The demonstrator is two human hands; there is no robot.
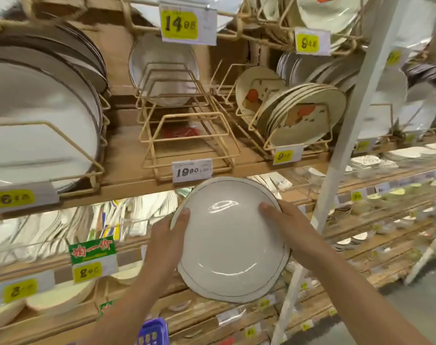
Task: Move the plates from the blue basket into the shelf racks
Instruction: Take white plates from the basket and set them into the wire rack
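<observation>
I hold a small stack of white plates with thin dark rims (229,240) in front of the shelves, below the middle shelf's edge. My left hand (168,242) grips the stack's left rim, thumb on the face. My right hand (286,222) grips the right rim, thumb on top. Straight above stands a cream wire rack (187,135), its front slots bare, with one white plate (162,68) leaning at its back. A corner of the blue basket (153,332) shows at the bottom between my forearms.
Large white plates (37,120) fill the rack on the left. Patterned cream plates (301,113) fill the rack on the right. A white upright post (346,130) crosses on the right. Price tags hang along the wooden shelf edge (137,188). Lower shelves hold more dishes.
</observation>
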